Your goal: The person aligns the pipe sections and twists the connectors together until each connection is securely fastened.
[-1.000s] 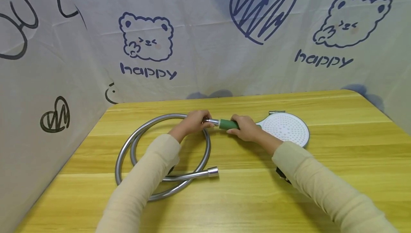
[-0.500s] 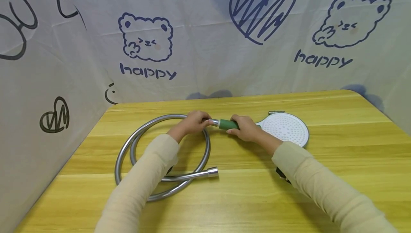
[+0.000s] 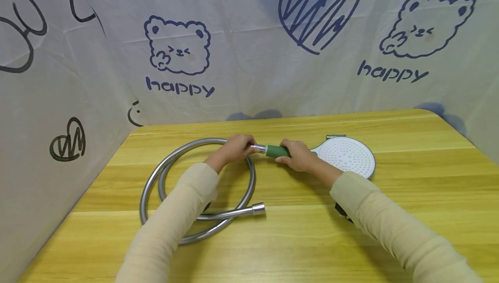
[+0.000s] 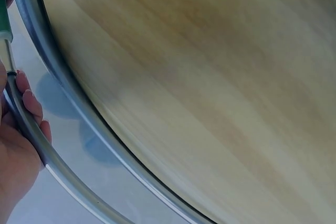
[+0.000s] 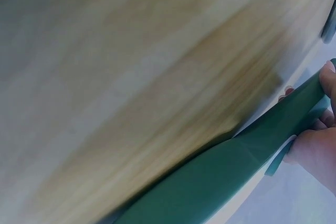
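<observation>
A white-faced shower head (image 3: 346,156) with a green handle (image 3: 276,151) points left over the table. My right hand (image 3: 299,155) grips that handle close to the head; the right wrist view shows the green back of the shower head (image 5: 199,187). At the handle's tip, my left hand (image 3: 236,148) holds one end of a grey metal shower hose (image 4: 23,116), fingers curled round it. The silver connector (image 3: 258,148) lines up with the handle and meets its end. Fingers partly cover the joint between hose and connector.
The hose lies coiled on the wood-grain table (image 3: 296,239), its free end with a chrome nut (image 3: 258,209) pointing right. A small metal piece (image 3: 336,136) shows behind the shower head. White cloth walls (image 3: 249,57) with drawings stand behind and left.
The left fingers shift slightly about the connector. The right hand, shower head and coiled hose stay in place.
</observation>
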The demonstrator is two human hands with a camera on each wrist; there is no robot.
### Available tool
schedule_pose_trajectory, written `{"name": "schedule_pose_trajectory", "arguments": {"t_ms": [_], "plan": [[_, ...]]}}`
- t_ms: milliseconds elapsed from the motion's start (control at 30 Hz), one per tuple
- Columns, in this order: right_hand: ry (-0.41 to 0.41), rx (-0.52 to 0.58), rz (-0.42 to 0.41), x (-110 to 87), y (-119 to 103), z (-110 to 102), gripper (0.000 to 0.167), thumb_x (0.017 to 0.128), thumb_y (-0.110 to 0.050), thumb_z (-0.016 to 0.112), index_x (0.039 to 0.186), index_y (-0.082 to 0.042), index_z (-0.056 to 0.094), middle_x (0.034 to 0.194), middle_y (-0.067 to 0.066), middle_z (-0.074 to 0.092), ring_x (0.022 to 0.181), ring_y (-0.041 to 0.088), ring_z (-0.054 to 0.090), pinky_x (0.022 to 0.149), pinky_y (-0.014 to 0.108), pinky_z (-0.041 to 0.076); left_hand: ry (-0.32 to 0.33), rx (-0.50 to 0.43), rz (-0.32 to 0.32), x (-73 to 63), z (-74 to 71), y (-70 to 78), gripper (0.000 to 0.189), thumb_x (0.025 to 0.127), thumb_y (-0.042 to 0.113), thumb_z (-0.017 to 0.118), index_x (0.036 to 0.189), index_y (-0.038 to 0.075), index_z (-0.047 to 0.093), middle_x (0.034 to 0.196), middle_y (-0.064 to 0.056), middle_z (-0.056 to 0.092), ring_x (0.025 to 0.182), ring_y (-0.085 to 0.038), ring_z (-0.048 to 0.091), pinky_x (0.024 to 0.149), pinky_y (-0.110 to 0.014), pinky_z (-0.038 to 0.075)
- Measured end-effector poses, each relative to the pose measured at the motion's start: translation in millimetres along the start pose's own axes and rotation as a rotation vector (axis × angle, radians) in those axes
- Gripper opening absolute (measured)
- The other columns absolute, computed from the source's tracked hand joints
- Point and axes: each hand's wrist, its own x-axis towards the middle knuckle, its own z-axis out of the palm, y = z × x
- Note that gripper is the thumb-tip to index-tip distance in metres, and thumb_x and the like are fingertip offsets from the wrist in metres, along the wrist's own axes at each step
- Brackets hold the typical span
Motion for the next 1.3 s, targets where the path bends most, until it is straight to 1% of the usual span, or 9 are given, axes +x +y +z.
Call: {"name": "schedule_pose_trajectory", "arguments": {"t_ms": [267,467,667,833,1100,1300], "plan": [[-0.003,-0.005,0.012,0.0,-0.4,-0.3,0.034,0.089,-0.022,0.063,0.108,0.005,0.054,0.092,0.017,0.061,0.071,0.02,0.049,0.062,0.028,0.038,0.008,0.02,0.0,1.4,1.3,-0.2,0.025,0.091,0.025,0.059,0.103,0.003,0.059,0.095,-0.009,0.066,0.083,-0.019,0.06,0.076,-0.032,0.049],[0.001,-0.002,0.004,0.2,0.5,0.2,0.034,0.088,-0.021,0.063,0.108,0.005,0.054,0.091,0.017,0.061,0.07,0.02,0.049,0.062,0.028,0.038,-0.002,0.013,-0.003,1.6,0.6,0.5,0.027,0.091,0.026,0.059,0.105,0.003,0.059,0.097,-0.01,0.066,0.085,-0.02,0.061,0.078,-0.033,0.049],[0.006,0.001,0.002,-0.2,-0.1,-0.6,0.033,0.088,-0.021,0.064,0.107,0.005,0.054,0.09,0.017,0.061,0.07,0.02,0.049,0.062,0.028,0.038,-0.029,-0.003,-0.002,1.6,-2.1,1.9,0.031,0.094,0.026,0.054,0.111,0.002,0.062,0.101,-0.012,0.066,0.087,-0.021,0.06,0.08,-0.035,0.048],[0.009,-0.001,0.0,-0.2,0.0,-0.3,0.033,0.088,-0.021,0.064,0.106,0.004,0.055,0.089,0.016,0.061,0.069,0.02,0.048,0.061,0.027,0.037,-0.043,-0.003,0.008,1.4,-2.8,3.0,0.029,0.096,0.023,0.051,0.108,0.002,0.066,0.099,-0.011,0.068,0.085,-0.02,0.06,0.079,-0.034,0.049],[-0.004,0.014,0.015,0.3,0.3,-0.1,0.034,0.089,-0.022,0.063,0.108,0.004,0.055,0.092,0.017,0.061,0.071,0.02,0.049,0.062,0.028,0.038,-0.027,0.033,0.011,0.9,-2.0,2.4,0.027,0.096,0.024,0.052,0.107,0.003,0.065,0.098,-0.01,0.068,0.086,-0.021,0.062,0.08,-0.034,0.049],[-0.011,0.037,0.026,0.6,1.2,-0.7,0.034,0.088,-0.022,0.064,0.108,0.004,0.055,0.092,0.017,0.061,0.072,0.02,0.049,0.063,0.028,0.038,-0.005,0.038,0.012,0.7,-2.0,3.3,0.024,0.094,0.024,0.056,0.104,0.004,0.063,0.096,-0.009,0.068,0.085,-0.021,0.061,0.08,-0.035,0.049]]}}
